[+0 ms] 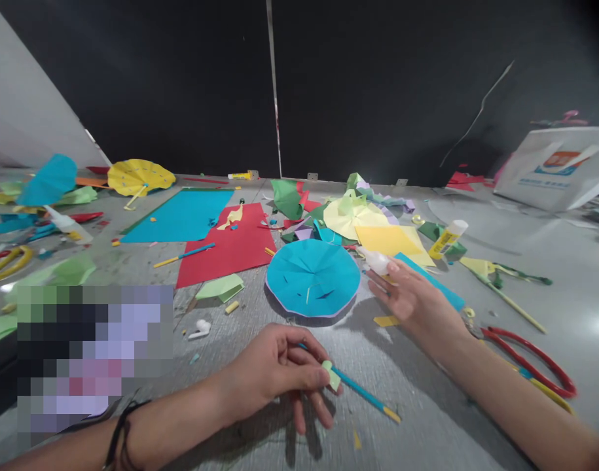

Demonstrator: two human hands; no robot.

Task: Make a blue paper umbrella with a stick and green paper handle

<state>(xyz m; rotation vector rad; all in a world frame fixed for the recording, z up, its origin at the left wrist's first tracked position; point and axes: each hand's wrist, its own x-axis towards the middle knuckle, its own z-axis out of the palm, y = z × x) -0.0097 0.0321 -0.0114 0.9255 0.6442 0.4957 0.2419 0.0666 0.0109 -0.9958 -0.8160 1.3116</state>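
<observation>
The left hand (274, 373) curls closed near the front edge of the scuffed grey tabletop (417, 418), thumb and forefinger pinching a pale green paper scrap (331, 376) against a thin blue stick (363, 386) with a yellow tip. The right hand (412, 304) reaches out with its fingers pressed together, pinching a soft white glue bottle (376, 260) by its rounded body. Just ahead of the left hand lies a flat, many-sided blue paper disc (312, 278), creased toward its centre and edged in lilac. Red-handled scissors (529, 360) lie near the right edge, beside the right forearm. Beyond the bottle, a yellow paper sheet (392, 242) overlaps crumpled green and yellow paper scraps (348, 216), with a yellow glue stick (446, 241) beside them. Sheets of red (225, 245) and blue card (179, 216) lie flat toward the far edge, where a yellow paper fan (139, 176) rests near the left corner and a white bag (557, 170) sits at the right corner
</observation>
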